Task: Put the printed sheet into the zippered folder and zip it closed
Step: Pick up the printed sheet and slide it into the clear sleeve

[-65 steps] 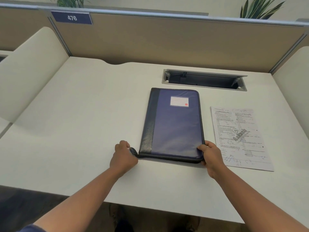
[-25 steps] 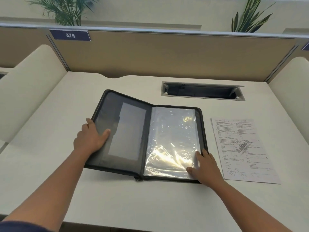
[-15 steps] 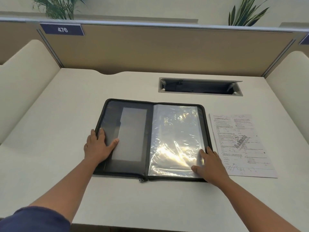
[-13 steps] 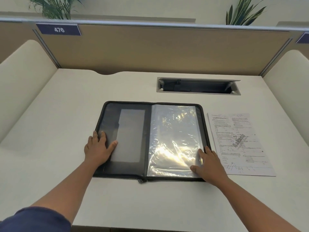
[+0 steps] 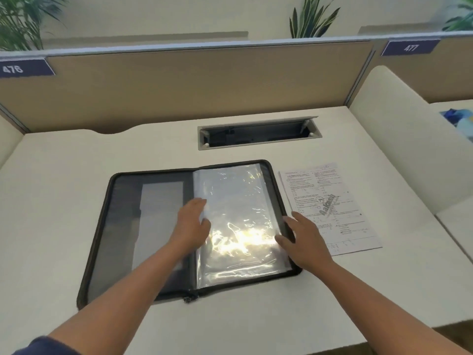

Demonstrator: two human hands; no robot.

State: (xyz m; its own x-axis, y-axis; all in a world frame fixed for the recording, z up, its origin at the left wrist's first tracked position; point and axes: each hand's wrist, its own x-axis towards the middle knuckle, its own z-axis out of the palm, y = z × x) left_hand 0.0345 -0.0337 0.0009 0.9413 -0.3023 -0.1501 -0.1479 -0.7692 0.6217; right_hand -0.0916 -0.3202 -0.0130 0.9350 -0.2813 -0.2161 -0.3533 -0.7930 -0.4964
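Head view: zippered folder (image 5: 122,226) lies open on the table (image 5: 64,162); both hands open, left hand (image 5: 190,225) and right hand (image 5: 303,239) on its clear sleeves (image 5: 238,201). Printed sheet (image 5: 332,201), watermarked "Aakash", lies just right; placards (image 5: 24,69) read 476, 477.

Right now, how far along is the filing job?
Done: folder unzipped, lying open. In hand: left hand and right hand at the clear sleeves; neither grips anything. Left: sheet lies on the desk beside the folder; insert it, close, zip.
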